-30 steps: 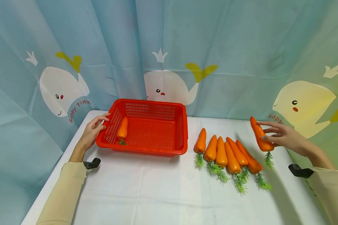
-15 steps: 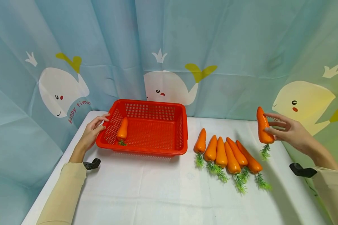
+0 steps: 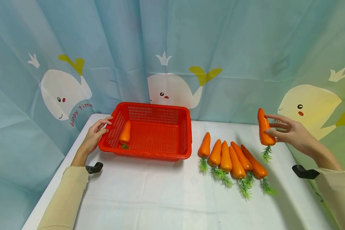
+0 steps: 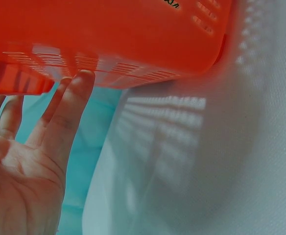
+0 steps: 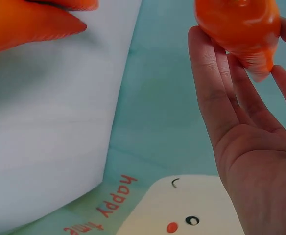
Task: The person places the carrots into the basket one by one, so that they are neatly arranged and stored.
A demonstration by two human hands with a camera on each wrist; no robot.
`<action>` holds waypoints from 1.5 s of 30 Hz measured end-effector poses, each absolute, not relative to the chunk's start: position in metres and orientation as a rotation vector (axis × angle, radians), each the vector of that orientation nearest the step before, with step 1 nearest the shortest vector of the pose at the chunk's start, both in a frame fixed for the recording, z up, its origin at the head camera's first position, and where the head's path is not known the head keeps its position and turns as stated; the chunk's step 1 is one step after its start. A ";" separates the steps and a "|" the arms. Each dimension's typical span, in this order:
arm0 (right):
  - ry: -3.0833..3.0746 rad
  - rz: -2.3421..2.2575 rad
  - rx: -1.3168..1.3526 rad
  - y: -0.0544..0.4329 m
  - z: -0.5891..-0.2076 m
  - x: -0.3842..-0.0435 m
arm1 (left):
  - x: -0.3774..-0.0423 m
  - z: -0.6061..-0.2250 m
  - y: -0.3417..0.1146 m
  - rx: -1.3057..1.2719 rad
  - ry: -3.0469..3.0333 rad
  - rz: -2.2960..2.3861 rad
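A red plastic basket (image 3: 153, 154) sits on the table, seen in the head view. My left hand (image 3: 92, 135) grips its left rim with thumb and fingers; in the left wrist view, fingertips touch the outer wall. One carrot (image 3: 125, 132) lies inside, against the basket's left end. At the far right, my right hand (image 3: 293, 132) pinches another carrot (image 3: 265, 127) between thumb and fingers, tip up and green leaves hanging below, raised above the table. The same carrot (image 5: 238, 24) fills the top of the right wrist view, the fingers spread around it.
Several carrots (image 3: 225, 156) lie in a row on the white table (image 3: 161, 198), right of the basket, leaves toward the front. A blue curtain (image 3: 241, 48) with printed whales hangs behind the table. Black wrist devices (image 3: 94, 168) stick out at both cuffs.
My right hand has lifted the carrot higher and tilted it more upright, then shifted slightly left. The left hand, the basket and the row of carrots stay in place.
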State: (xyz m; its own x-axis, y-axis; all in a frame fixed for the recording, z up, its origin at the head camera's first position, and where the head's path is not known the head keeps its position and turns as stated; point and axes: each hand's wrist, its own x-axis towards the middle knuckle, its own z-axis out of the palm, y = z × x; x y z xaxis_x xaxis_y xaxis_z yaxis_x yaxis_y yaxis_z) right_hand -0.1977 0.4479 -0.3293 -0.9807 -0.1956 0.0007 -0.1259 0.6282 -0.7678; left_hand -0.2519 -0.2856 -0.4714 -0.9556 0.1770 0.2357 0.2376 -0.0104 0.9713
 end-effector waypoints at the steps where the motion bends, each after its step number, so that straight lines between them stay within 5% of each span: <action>1: 2.763 -1.279 -0.280 0.445 -0.328 -0.199 | -0.252 -0.472 -0.286 -0.456 -2.175 -2.157; 26: 2.629 -1.179 -0.436 0.337 -0.288 -0.248 | -0.251 -0.470 -0.283 -0.466 -2.188 -2.127; 45: 2.422 -1.241 -0.630 0.228 -0.292 -0.287 | -0.252 -0.470 -0.285 -0.482 -2.176 -2.142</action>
